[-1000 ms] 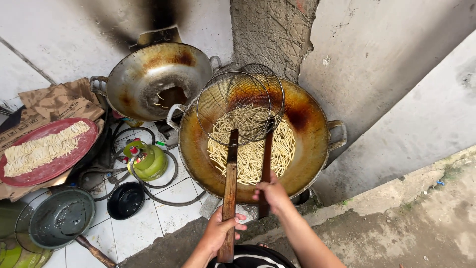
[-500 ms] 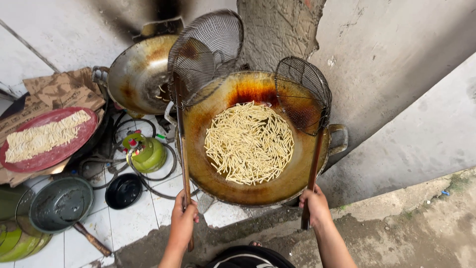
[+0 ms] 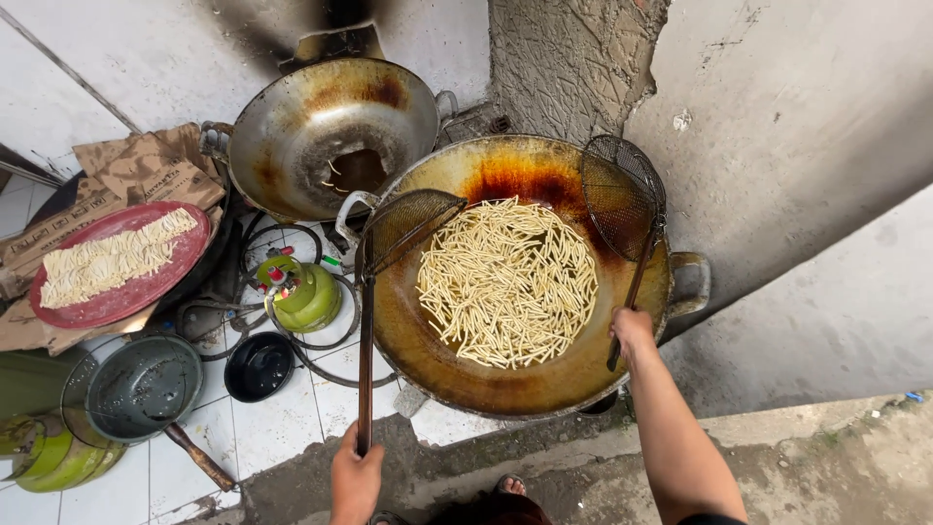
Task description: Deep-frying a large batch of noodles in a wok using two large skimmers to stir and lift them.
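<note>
A large wok (image 3: 428, 331) holds oil and a mat of pale dough sticks (image 3: 507, 280). My left hand (image 3: 356, 476) grips the long wooden handle of a wire skimmer (image 3: 406, 227) whose mesh rests at the wok's left rim. My right hand (image 3: 633, 331) grips the handle of a second wire skimmer (image 3: 622, 194), its mesh tilted up over the wok's right side. Both skimmers flank the sticks and hold none that I can see.
A second, nearly empty wok (image 3: 330, 126) stands behind. A red tray (image 3: 117, 301) with raw sticks lies at the left on cardboard. A green gas cylinder (image 3: 296, 292) with hoses, a black bowl (image 3: 259, 366) and a grey pan (image 3: 141, 389) sit on white tiles.
The two skimmers were together in the wok over the sticks, then lifted apart. Now they have come down to the wok's left and right sides, leaving the sticks spread in the oil.
</note>
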